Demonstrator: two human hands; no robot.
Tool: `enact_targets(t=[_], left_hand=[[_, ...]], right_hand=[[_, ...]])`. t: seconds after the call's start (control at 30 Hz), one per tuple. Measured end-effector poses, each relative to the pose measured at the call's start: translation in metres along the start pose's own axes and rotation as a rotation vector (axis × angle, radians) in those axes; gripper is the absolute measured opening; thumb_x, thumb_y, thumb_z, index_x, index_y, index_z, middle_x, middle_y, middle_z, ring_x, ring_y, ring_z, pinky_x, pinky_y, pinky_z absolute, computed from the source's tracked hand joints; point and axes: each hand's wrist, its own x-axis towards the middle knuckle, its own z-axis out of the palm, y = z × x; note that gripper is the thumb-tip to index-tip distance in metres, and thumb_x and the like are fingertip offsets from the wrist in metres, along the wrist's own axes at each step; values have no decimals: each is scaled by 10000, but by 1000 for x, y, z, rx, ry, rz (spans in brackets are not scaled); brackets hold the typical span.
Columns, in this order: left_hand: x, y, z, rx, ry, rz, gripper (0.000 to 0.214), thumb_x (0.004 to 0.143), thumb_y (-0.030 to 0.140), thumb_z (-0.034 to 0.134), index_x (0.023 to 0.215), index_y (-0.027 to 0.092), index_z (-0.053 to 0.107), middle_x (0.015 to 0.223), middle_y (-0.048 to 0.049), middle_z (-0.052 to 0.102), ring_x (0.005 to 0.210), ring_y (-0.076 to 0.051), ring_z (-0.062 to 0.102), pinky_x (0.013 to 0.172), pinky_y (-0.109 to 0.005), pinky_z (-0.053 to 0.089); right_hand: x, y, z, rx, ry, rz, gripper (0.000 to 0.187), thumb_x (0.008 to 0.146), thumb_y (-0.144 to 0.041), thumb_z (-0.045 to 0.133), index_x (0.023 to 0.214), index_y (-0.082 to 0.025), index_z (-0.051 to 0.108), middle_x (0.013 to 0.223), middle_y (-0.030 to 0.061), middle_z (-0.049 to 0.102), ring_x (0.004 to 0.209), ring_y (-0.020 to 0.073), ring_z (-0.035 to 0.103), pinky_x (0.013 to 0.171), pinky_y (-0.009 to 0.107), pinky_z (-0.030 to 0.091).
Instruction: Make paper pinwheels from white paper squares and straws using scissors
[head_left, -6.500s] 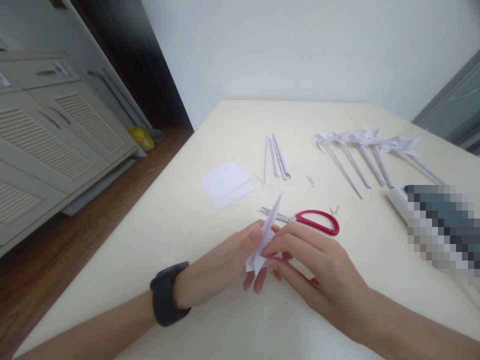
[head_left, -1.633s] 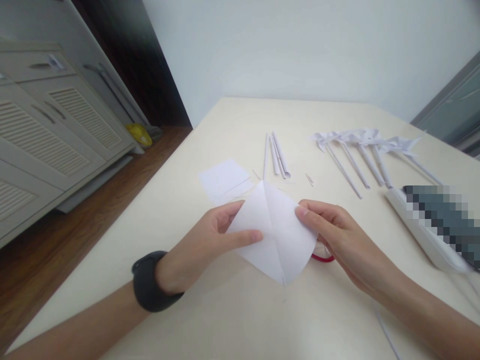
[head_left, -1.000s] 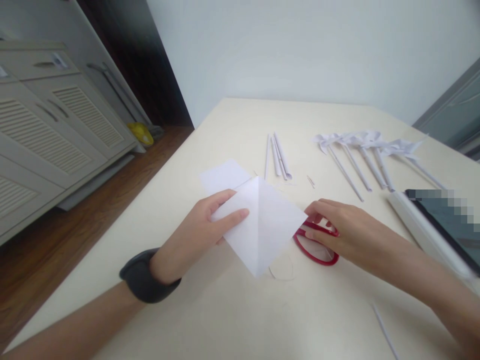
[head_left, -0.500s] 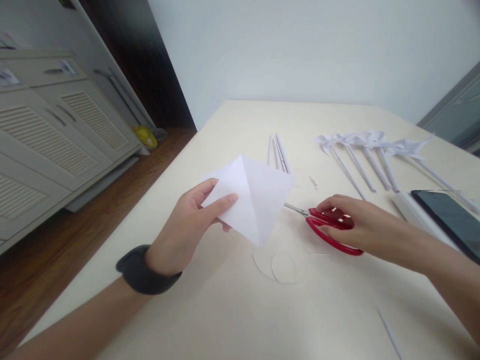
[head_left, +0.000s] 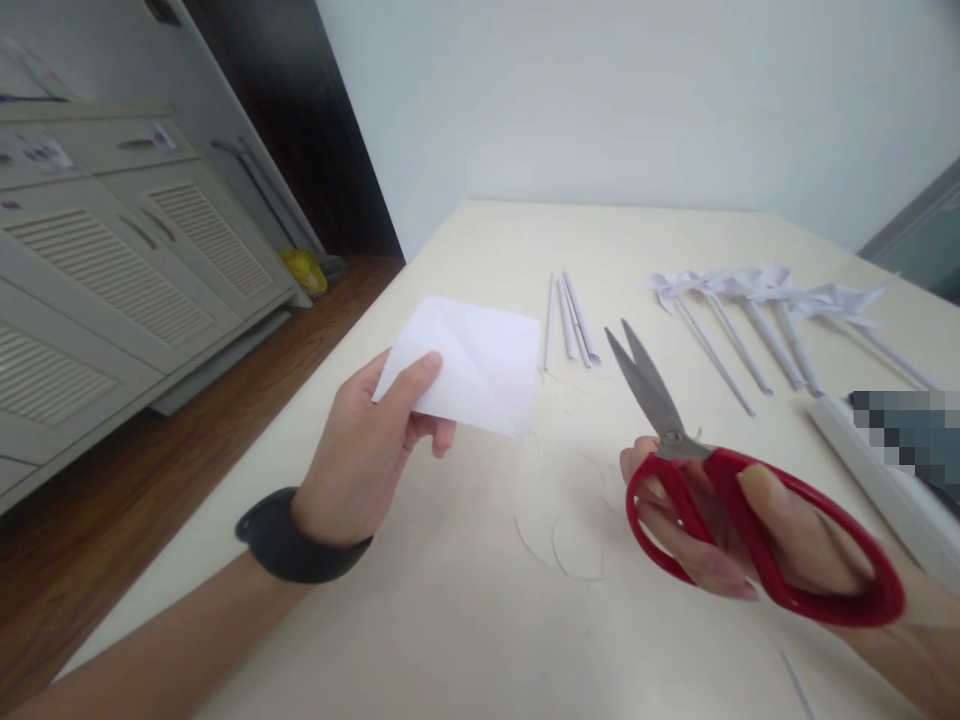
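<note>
A creased white sheet of paper (head_left: pixel 480 365) is pinched between the thumb and fingers of my left hand (head_left: pixel 371 440), above the table. My right hand (head_left: pixel 720 540) grips a pair of red-handled scissors (head_left: pixel 660 400), its thumb and fingers through the loops. The blades point up and away, slightly parted, and stand apart from the paper. Below and between the hands, a thin curled wire or thread (head_left: pixel 559 560) lies on the table.
Several rolled paper sticks (head_left: pixel 574 320) lie beyond the paper. Paper pinwheels (head_left: pixel 757 290) on sticks lie at the far right. By my right wrist is a white box-like object (head_left: pixel 877 470) with a dark device (head_left: pixel 915 440). A louvred cabinet (head_left: pixel 112 260) stands left of the table (head_left: pixel 465 620).
My right hand has lifted the scissors off the table and turned them, with the blades now up and parted. The paper in my left hand has tilted and turned flatter.
</note>
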Motion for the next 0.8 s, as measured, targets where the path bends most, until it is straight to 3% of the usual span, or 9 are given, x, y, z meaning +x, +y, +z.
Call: enact_targets(t=[0.1,0.23,0.4,0.53,0.8], left_hand=[[1,1,0,-34,8,43,93,806,241,550,852,170,588,670,24,514,437,-36,439,353,-125,365],[1,2,0,-59,16,100,77,814,220,539,835,173,596,662,26,511,424,-31,442,337,-117,365],[0,2,2,-48,18,130,68,816,217,538,817,179,595,669,21,525,422,-34,447,338,-123,384],[-2,1,2,-30,3,142,63,820,217,536,800,177,582,674,20,538,418,-41,452,346,-138,397],[-9,2,5,2,-64,70,56,828,220,531,813,177,563,632,41,513,423,-39,447,374,-141,391]], right_hand=[[0,0,9,118,51,-27,611,777,-721,208,584,-182,422,515,-11,385,431,81,311,451,255,284],[-1,-9,20,240,43,46,445,810,-631,341,750,-196,411,615,-5,400,532,105,321,508,260,290],[-4,-22,24,127,-73,163,335,897,-475,332,807,-163,413,672,1,429,566,99,387,589,280,332],[-4,-26,23,85,-70,213,351,914,-451,311,912,-129,450,635,-24,403,527,86,381,559,260,315],[-2,-21,24,93,-77,255,352,919,-445,291,883,-136,456,633,-25,421,528,85,411,539,234,330]])
